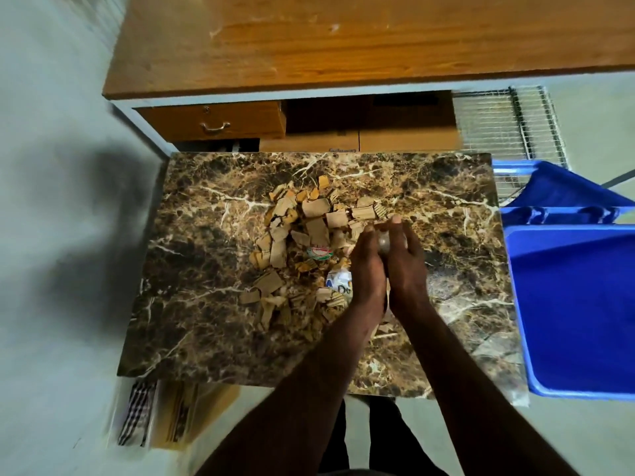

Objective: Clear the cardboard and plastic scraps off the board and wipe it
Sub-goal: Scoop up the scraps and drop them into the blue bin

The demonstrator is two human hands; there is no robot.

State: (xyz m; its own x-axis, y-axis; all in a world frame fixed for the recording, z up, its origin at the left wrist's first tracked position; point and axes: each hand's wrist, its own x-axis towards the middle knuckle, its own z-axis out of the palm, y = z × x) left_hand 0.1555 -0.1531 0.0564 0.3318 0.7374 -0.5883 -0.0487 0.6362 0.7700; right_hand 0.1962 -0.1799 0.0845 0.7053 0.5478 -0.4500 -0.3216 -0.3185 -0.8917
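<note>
A brown marble-patterned board [213,321] lies in front of me. A heap of torn cardboard scraps [299,235] covers its middle, mixed with a round red-and-white label [319,253] and a white-and-blue plastic wrapper [338,281]. My left hand [367,269] and my right hand [407,266] are pressed together over the right side of the heap. Between them they cup a small bunch of pale plastic scraps [384,242], with fingers curled round it. More scraps lie under my wrists, partly hidden.
A blue plastic bin [577,304] with its lid tipped back stands right of the board. A wooden desk [343,42] with a drawer [213,121] is behind, cardboard boxes [360,142] under it, a wire rack [508,121] at the right. A checked cloth [135,413] lies at the board's near left.
</note>
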